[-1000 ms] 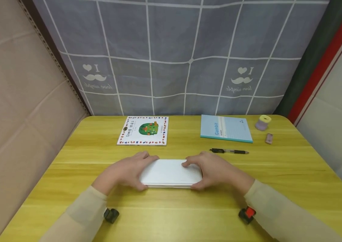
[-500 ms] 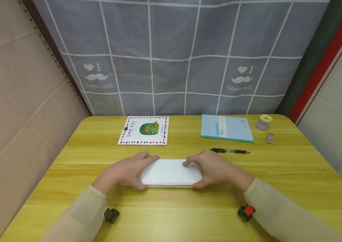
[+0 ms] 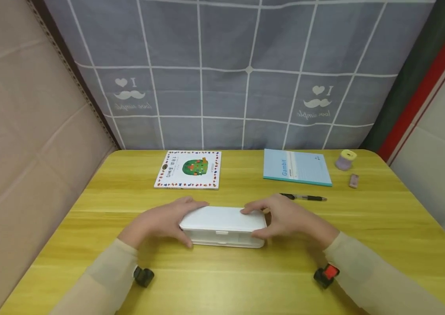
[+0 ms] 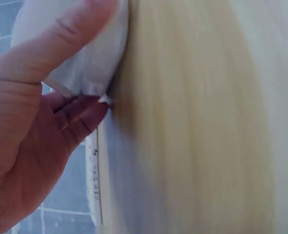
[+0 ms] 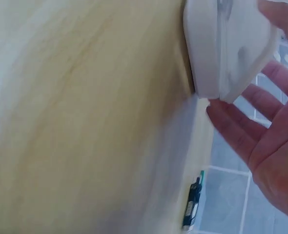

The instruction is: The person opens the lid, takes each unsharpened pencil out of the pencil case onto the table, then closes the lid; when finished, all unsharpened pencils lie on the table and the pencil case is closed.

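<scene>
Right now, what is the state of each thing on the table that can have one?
white case: lid lifted a little at the front, base on the table.
left hand: holds the case's left end.
right hand: holds its right end.
picture book: closed, flat.
blue notebook: closed, flat.
pen: lying flat.

Items counted on the yellow wooden table: one white rectangular plastic box; one square picture book with a colourful dotted border; one light blue notebook; one black pen; one small lilac roll with a yellow top; one small pinkish-brown eraser-like block. Hands in view: two, one left hand and one right hand.
</scene>
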The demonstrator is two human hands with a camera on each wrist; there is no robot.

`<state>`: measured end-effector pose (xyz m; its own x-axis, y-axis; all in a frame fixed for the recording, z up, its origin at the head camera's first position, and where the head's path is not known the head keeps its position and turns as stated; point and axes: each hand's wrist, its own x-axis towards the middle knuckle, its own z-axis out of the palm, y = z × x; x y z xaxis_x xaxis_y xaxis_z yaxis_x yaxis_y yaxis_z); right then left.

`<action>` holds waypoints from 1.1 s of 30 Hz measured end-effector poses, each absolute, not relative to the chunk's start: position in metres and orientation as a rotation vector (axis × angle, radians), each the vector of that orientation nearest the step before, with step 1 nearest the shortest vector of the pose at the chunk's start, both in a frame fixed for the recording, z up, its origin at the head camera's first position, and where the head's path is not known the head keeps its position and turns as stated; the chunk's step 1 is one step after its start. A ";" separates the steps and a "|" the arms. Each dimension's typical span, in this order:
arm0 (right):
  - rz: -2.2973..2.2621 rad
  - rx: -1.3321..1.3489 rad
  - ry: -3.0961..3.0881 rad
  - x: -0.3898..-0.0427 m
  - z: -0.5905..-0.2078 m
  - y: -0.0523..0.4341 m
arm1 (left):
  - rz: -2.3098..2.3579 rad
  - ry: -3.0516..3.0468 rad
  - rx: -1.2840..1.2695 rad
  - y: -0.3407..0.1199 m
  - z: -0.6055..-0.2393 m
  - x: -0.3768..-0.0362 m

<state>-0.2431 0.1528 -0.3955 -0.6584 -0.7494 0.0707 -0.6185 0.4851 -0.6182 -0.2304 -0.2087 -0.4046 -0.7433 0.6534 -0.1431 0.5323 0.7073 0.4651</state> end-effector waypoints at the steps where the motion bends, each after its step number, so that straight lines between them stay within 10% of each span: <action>1: -1.001 -1.155 2.478 -0.244 -0.397 0.154 | 0.618 2.597 0.919 -0.211 -0.406 -0.232; 33: -1.495 -0.327 2.501 -0.262 -0.403 0.140 | 1.044 2.555 0.617 -0.205 -0.405 -0.224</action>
